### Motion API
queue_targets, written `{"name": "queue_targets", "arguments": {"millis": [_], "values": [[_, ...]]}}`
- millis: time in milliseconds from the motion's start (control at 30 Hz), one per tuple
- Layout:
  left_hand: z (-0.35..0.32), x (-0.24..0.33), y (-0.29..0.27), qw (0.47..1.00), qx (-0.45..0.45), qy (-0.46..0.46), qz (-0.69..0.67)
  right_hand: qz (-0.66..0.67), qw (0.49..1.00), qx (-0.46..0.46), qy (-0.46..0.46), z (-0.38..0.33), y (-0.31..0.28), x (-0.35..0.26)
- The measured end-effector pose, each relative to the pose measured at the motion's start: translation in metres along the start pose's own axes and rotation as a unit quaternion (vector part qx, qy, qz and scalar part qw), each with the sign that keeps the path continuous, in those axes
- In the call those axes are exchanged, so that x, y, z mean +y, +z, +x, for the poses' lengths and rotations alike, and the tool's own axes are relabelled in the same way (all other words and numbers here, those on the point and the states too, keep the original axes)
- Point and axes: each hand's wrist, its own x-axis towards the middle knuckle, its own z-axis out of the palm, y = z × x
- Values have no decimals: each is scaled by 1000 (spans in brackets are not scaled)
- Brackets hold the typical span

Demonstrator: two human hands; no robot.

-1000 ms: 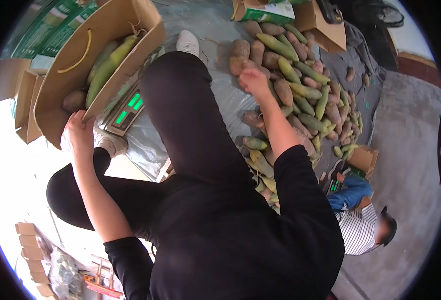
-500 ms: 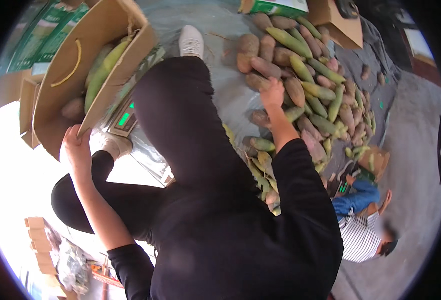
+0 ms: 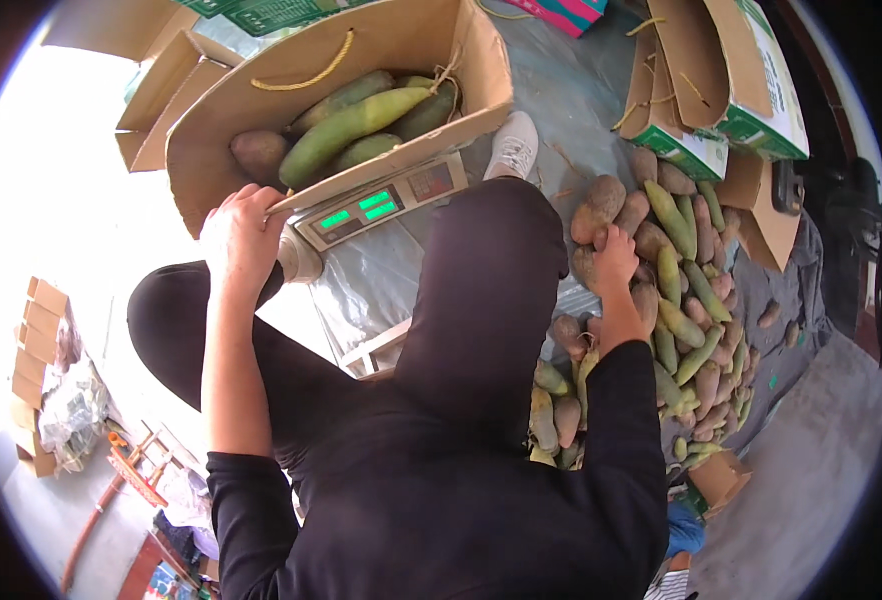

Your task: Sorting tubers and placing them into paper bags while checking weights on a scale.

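While left hand (image 3: 241,238) grips cardboard box (image 3: 261,95) flap on scale (image 3: 381,205), right hand (image 3: 616,258) fingers close on fruit in pile (image 3: 676,290) at 3 o'clock. Step: picking. Next: lift toward 11 o'clock box.

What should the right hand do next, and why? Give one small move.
Probably close the right hand on a brown fruit in the pile and lift it: it already rests there, while the left hand steadies the part-filled cardboard box on the scale.
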Motion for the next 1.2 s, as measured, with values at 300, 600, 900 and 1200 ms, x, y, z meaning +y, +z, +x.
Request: {"name": "queue_targets", "arguments": {"millis": [300, 600, 900, 1200], "values": [[-1, -6, 6, 999, 11, 33, 10, 511, 849, 132, 34, -24, 25, 72], [-1, -11, 9, 998, 26, 54, 13, 690, 698, 165, 95, -64, -118, 27], [-6, -14, 10, 998, 24, 54, 21, 771, 553, 193, -249, -91, -273, -69], [-4, -14, 7, 998, 21, 59, 14, 707, 630, 5, -320, -74, -294, -186]]}}
